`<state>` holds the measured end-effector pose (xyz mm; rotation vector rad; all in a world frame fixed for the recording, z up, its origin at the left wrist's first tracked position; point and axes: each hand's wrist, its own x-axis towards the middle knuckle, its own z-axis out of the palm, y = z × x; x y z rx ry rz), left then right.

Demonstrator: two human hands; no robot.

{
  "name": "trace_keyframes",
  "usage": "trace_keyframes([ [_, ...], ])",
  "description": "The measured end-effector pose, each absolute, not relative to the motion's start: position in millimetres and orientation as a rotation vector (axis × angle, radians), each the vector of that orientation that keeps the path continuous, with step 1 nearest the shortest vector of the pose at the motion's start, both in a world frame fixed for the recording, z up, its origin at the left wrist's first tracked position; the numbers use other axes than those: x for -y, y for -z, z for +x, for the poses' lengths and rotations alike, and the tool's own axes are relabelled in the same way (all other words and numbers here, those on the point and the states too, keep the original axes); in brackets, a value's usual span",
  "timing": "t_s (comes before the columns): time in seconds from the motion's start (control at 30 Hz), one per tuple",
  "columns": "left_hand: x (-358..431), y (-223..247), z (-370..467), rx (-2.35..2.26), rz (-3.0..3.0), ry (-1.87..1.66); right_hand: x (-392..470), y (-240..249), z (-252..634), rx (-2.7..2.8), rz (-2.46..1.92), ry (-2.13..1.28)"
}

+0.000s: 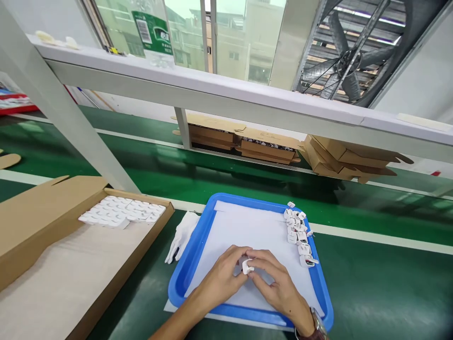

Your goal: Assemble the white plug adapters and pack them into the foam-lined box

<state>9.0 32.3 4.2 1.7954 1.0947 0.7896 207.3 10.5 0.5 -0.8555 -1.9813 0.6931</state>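
Observation:
Over the blue tray (176, 286), lined with white paper, both my hands meet at a small white plastic casing (247, 267). Fingers and thumb of my left hand (228, 274) close on it from the left. My right hand (274, 278), with a watch at the wrist, pinches it from the other side. The fingers hide part of the casing. Along the tray's right edge stand several similar small white casings (297, 231), some with dark parts showing inside.
To the left, an open cardboard box (127, 264) holds rows of white pieces (122, 210). A white glove (184, 234) lies between box and tray. Beyond the green table, a frame rail (226, 101) carries a plastic bottle (154, 35). Cardboard boxes (269, 147) sit behind it.

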Motion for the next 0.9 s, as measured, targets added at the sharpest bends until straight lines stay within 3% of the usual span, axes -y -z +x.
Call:
trace_keyframes([
  [0.3, -35, -12, 12, -0.955, 1.356, -0.835, -10, 1, 216, 1.706, -1.04, -0.627],
  [0.5, -24, -16, 14, -0.908, 1.383, -1.044, -4, 0, 211, 1.651, -0.984, -0.549],
  [0.9, -27, 5, 17, -0.924, 1.248, -1.246, 2, -6, 208, 2.137, -0.861, -0.34],
])
